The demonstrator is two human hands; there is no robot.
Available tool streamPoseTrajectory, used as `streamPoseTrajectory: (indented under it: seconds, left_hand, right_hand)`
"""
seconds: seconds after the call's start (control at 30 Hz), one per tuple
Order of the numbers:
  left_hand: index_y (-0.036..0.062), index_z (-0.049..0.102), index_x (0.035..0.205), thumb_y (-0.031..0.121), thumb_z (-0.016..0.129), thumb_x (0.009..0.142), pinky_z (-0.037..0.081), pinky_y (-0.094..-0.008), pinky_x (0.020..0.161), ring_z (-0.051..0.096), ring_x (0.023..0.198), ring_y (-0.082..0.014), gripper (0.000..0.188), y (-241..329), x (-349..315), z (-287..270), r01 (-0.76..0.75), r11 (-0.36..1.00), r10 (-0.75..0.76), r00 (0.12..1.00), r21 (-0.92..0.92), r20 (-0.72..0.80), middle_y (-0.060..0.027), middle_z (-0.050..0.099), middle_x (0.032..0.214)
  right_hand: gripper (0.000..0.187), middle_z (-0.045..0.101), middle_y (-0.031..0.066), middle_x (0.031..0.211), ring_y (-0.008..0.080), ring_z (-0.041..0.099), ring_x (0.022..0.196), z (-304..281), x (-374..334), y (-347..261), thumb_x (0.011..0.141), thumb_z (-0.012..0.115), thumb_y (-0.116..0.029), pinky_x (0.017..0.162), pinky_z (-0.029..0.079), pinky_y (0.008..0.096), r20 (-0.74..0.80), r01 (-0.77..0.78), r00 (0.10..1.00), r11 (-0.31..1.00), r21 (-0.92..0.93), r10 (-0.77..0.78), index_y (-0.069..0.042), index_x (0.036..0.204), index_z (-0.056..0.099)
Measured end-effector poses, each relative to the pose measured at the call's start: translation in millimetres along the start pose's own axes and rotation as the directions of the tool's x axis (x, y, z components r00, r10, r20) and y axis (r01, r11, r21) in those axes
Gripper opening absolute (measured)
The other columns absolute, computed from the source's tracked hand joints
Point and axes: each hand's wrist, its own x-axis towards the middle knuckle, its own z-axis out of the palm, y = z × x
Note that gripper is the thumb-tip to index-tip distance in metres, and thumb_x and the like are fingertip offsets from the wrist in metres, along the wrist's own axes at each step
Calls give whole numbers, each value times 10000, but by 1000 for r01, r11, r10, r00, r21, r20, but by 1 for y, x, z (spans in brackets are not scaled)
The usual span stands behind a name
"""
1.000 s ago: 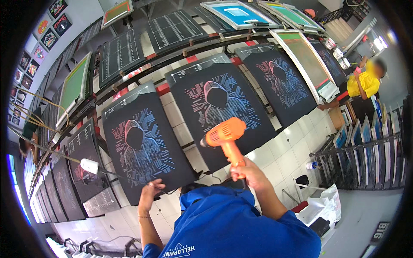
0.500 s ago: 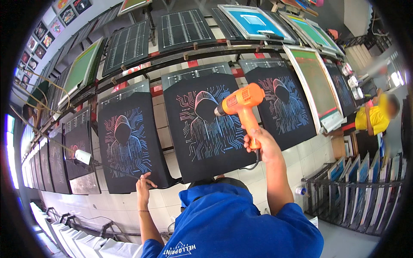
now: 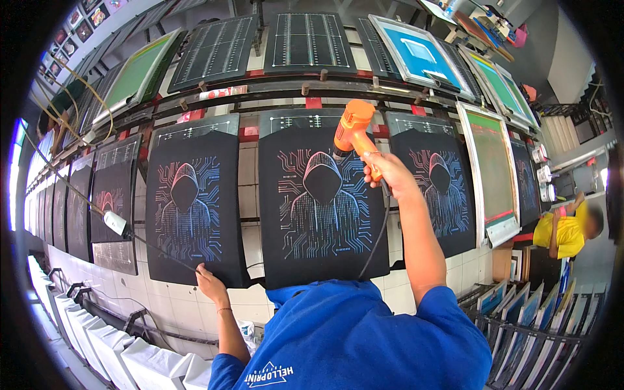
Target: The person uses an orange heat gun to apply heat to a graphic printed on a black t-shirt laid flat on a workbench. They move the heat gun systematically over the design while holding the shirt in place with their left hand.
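My right hand [image 3: 392, 173] is wrapped round the handle of an orange heat gun [image 3: 355, 127]. Its nozzle points down at the upper part of a black shirt [image 3: 270, 260], apart from the cloth. A hooded figure with circuit lines in red, white and blue is printed on that shirt. From the handle a dark cord [image 3: 375, 244] hangs across the cloth. My left hand [image 3: 212, 286] is closed on a black cable [image 3: 166, 252] at the lower edge of the left printed shirt [image 3: 159, 263]. That cable leads up to a white socket [image 3: 115, 223].
Another printed shirt [image 3: 465, 227] lies to the right, beside a framed screen [image 3: 484, 166]. Beyond a dark rail [image 3: 273, 90] are bare boards [image 3: 309, 42] and a blue screen [image 3: 419, 55]. Racked frames [image 3: 513, 318] stand lower right. A person in yellow [image 3: 559, 234] is at far right.
The heat gun has moved up the middle shirt, its nozzle now turned downward toward the hood's top. My left hand stays on the cable at the left shirt's edge. The view has shifted.
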Motion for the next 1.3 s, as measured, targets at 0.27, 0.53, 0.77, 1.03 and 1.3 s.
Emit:
streamPoseTrajectory:
  seconds: [0.27,0.53,0.77,1.03,1.3]
  left_hand:
    - [-95,567,1081,306,355,1028,417,-468,868,547,1003,-428,456,5,-6,26,-40,972,90,974,233,-209,-267,596,1070]
    - [-87,553,1037,256,388,1015,422,-461,840,550,965,-421,382,7,-5,29,-3,964,72,965,266,-251,-251,590,1017]
    - [-49,563,1001,186,464,960,432,-440,814,569,927,-370,258,5,-2,33,23,968,42,968,251,-249,-202,602,973]
    - [-33,566,1000,175,493,942,441,-432,795,578,896,-349,228,11,-3,32,44,975,15,966,219,-260,-182,607,951]
    - [-26,563,981,164,503,935,441,-428,774,572,862,-335,205,13,-3,32,32,976,23,968,215,-250,-171,599,917]
  right_hand:
    - [263,570,20,696,114,593,589,3,39,16,913,617,-314,475,466,243,22,-3,1000,1000,30,2,-59,903,553]
    - [264,560,4,700,100,575,589,14,43,17,907,618,-313,491,462,237,46,6,999,1000,11,-7,-55,921,565]
    - [254,562,7,719,98,575,591,7,31,13,898,618,-297,491,458,238,2,-33,999,999,-28,33,-50,935,570]
    - [253,564,12,717,98,573,583,-9,31,16,908,619,-297,484,447,230,-128,-23,991,999,29,26,-50,914,568]
    - [290,570,12,721,105,578,583,-20,29,23,898,630,-327,490,453,230,-211,17,977,1000,2,-16,-43,925,574]
